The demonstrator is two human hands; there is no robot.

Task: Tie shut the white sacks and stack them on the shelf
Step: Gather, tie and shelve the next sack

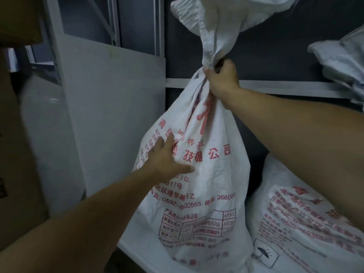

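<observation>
From the head camera, a white sack with red print stands upright in the middle of the frame, its lower part against a pale flat surface at the bottom edge (whether that is a shelf board cannot be told). The right hand is clamped around the sack's gathered neck, fingers curled tight about the bunched cloth, and the loose top of the sack flares out above the fist up to the top edge of the frame. The left hand lies flat on the sack's left side, fingers straight and spread, thumb pointing right across the print. The 2 hands are well apart, 1 high and 1 low.

Just to the right, a second sack lies on its side, touching the upright one. A third sack rests higher at the right edge, on a grey shelf rail that runs behind the right wrist. A grey panel stands at the left, with a cardboard box in the top-left corner.
</observation>
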